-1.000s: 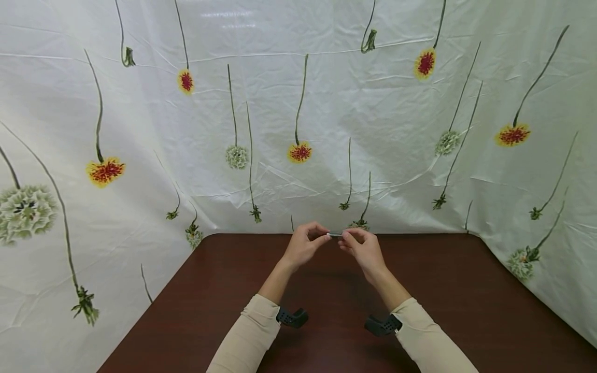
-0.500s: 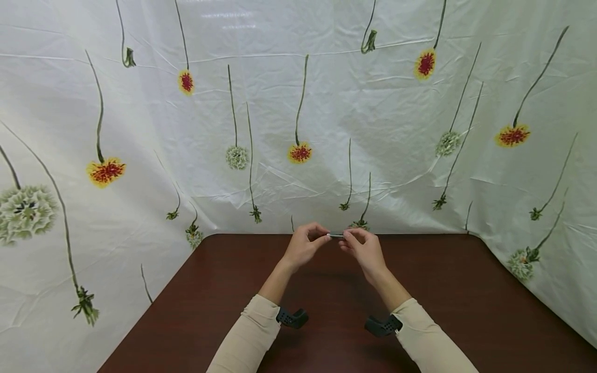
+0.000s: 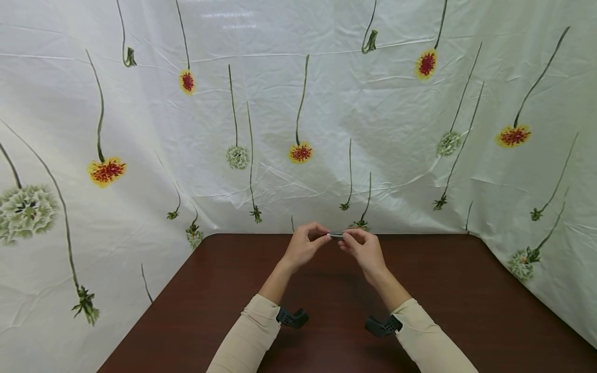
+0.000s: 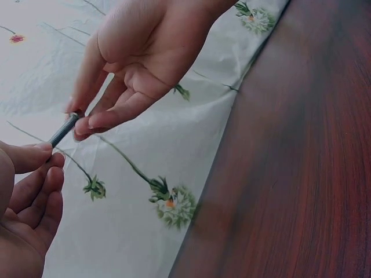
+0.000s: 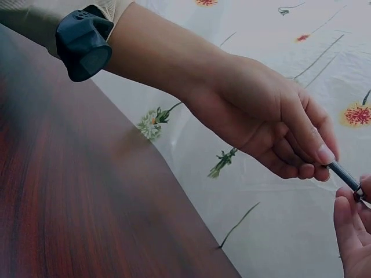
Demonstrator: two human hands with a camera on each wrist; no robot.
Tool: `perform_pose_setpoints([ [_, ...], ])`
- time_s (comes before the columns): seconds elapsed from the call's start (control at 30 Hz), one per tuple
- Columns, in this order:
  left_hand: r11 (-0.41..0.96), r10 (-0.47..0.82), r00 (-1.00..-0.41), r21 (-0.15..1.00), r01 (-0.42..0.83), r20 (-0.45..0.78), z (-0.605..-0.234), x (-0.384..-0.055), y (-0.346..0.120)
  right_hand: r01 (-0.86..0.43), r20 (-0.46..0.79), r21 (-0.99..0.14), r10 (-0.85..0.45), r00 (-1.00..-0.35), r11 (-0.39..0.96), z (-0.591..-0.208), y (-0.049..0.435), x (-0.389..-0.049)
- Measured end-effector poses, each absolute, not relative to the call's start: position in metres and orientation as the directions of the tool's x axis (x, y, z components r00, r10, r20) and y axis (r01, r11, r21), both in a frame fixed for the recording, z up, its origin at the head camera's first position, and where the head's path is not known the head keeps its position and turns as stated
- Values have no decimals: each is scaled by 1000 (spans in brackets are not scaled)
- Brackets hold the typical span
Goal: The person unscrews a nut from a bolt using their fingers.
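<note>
Between my two hands a thin grey threaded bolt (image 3: 336,235) is held level above the far end of the table. My left hand (image 3: 300,248) pinches one end between thumb and fingers. At the other end, the thumb and fingers of my right hand (image 3: 367,252) pinch it. Ridges of thread show along the bolt (image 4: 62,131) in the left wrist view. In the right wrist view, a darker, wider part sits at the bolt's right-hand end, partly covered by fingertips; whether it is a head or a nut I cannot tell.
A dark reddish-brown table (image 3: 224,300) lies under both arms. White cloth (image 3: 280,109) printed with flowers hangs behind it and along the sides. Each wrist wears a black camera band, such as the left band (image 3: 292,317) over a beige sleeve (image 3: 252,331).
</note>
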State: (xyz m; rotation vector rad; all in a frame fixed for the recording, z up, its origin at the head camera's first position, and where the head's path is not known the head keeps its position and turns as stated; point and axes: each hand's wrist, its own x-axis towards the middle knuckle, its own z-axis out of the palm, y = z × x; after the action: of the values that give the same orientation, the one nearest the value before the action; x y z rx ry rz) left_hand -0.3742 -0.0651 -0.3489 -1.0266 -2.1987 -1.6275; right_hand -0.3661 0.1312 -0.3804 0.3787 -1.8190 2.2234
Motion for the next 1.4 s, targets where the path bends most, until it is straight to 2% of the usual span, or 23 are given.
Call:
perform_pose_setpoints([
  [0.23,135,397,-732,754,643,553,-349,-373,-66,-394,397,-909,8,-918,-133,-380,132,-364],
  [0.5,158,400,-729,742,651,555,-347,-370,-65,-339,335,-916,57,-941,-214,-381,130,-366],
  [0.77,151,399,-729,745,650,556,-347,-372,-66,-366,366,-914,33,-930,-175,-381,132,-366],
  [1.03,136,409,-723,746,652,557,-348,-372,-65,-310,304,-922,61,-951,-234,-379,130,-365],
  [1.23,131,400,-725,748,651,561,-348,-374,-65,-350,349,-915,43,-936,-201,-380,131,-365],
  [1.4,140,392,-728,746,651,562,-349,-374,-65,-334,337,-914,27,-941,-229,-380,132,-366],
])
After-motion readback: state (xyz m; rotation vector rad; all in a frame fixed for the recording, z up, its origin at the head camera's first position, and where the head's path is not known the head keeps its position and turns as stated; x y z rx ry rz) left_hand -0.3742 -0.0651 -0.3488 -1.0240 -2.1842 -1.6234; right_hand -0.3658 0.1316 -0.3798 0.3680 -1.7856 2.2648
